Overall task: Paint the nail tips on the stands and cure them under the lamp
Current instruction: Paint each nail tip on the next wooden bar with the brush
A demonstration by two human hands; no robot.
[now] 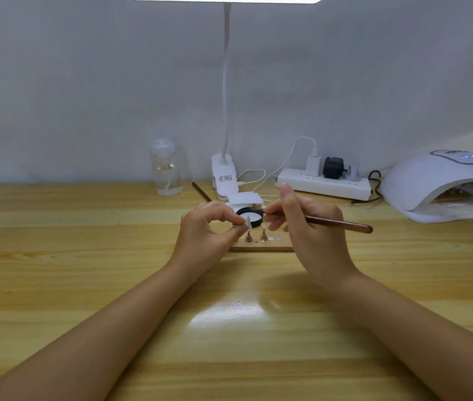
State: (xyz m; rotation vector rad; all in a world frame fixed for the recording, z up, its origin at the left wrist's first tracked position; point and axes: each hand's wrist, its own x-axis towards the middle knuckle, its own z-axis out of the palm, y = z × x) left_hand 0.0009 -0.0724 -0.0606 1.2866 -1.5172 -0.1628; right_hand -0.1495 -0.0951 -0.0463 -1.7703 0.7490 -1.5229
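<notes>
My left hand (204,227) pinches a pale nail tip (248,220) that sits on a small brass stand (248,237). A second stand (263,235) with a nail tip is just to its right. Both stand on a small wooden board (261,246) dotted with several paint spots. My right hand (304,227) grips a brown brush (342,224); its tip reaches into an open black-rimmed jar (251,217) of white gel behind the stands. The white curing lamp (443,186) sits at the far right, with its opening facing left.
A white clip desk lamp (225,175) stands behind the jar by the wall. A clear bottle (167,169) is at the back left. A power strip (325,183) with plugs and cables lies at the back right. A second brush (201,191) lies behind my left hand.
</notes>
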